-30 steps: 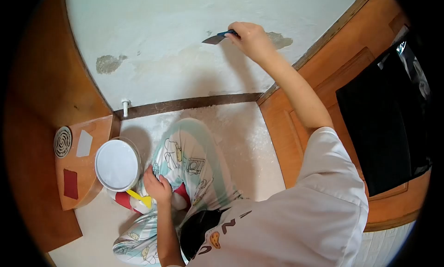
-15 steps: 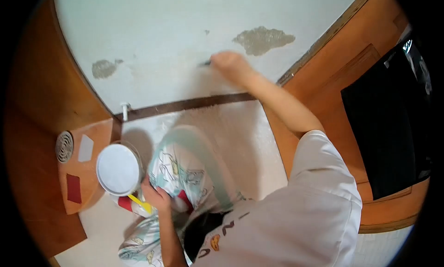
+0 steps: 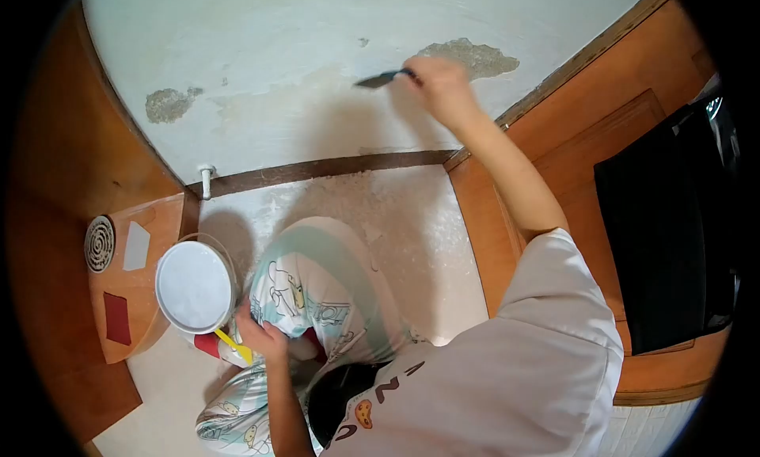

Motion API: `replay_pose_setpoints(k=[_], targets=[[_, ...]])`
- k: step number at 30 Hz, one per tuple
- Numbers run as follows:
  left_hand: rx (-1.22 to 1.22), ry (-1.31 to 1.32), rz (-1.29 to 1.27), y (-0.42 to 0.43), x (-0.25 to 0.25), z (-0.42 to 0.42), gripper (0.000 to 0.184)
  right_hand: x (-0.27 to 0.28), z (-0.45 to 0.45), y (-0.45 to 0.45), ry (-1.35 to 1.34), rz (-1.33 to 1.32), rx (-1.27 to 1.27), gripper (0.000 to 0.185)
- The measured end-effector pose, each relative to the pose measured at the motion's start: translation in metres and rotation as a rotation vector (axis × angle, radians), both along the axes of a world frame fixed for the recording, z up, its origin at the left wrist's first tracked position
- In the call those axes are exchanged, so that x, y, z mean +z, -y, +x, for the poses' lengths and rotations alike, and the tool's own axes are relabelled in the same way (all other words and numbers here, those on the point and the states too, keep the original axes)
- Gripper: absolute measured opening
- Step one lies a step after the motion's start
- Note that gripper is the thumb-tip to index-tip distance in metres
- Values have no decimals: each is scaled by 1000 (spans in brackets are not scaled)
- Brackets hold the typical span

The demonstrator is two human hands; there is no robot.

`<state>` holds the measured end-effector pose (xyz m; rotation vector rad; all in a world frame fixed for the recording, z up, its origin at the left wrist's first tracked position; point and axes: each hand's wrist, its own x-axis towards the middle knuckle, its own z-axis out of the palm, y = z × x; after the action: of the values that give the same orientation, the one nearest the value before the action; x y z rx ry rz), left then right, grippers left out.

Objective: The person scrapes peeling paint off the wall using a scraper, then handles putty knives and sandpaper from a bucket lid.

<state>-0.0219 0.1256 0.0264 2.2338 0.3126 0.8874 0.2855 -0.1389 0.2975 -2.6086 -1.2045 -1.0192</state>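
Note:
My right hand (image 3: 446, 89) is closed round the handle of a dark putty knife (image 3: 381, 79), whose blade points left at the white wall (image 3: 293, 45). Behind this hand shows a grey bare patch (image 3: 483, 59), and a smaller patch (image 3: 168, 105) lies at the wall's left. My left hand (image 3: 261, 338) rests by my bent leg with its fingers partly spread, beside a round white-lidded bucket (image 3: 195, 287). A yellow scraper (image 3: 234, 346) lies just below the bucket, near my left fingertips. I see nothing held in the left hand.
On the left, a wooden corner shelf (image 3: 142, 289) bears a round coil (image 3: 100, 243), a white piece (image 3: 136, 246) and a red piece (image 3: 116, 317). A white pipe (image 3: 207, 181) sticks out low on the wall. A black bag (image 3: 653, 235) hangs on the wooden door (image 3: 566, 164) at right.
My right hand with the putty knife moved down the wall, then back up and to the right. The left hand has stayed beside the bucket. The view has shifted a little.

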Motion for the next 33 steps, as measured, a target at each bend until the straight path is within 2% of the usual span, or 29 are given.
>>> replay_pose_setpoints(k=[2,4,10,17,25,30,33], targets=[[-6,12,23,0,-2,0,46,-53,18,-5,-74,-112,41,8],[-15,16,45,-5,1,3,46,-64,14,-16,-111,-156,54,10],[-31,27,15,-2,1,0,45,14,-5,8,119,31,2,13],[-28,26,-13,1,1,0,46,1,11,3,154,137,-25,12],[17,76,-43,3,2,-7,56,3,35,1,200,124,107,16],[54,51,-66,10,10,-4,55,-17,36,19,-108,146,48,20],[106,-49,-77,5,1,-13,51,-66,19,52,-201,145,-82,21]])
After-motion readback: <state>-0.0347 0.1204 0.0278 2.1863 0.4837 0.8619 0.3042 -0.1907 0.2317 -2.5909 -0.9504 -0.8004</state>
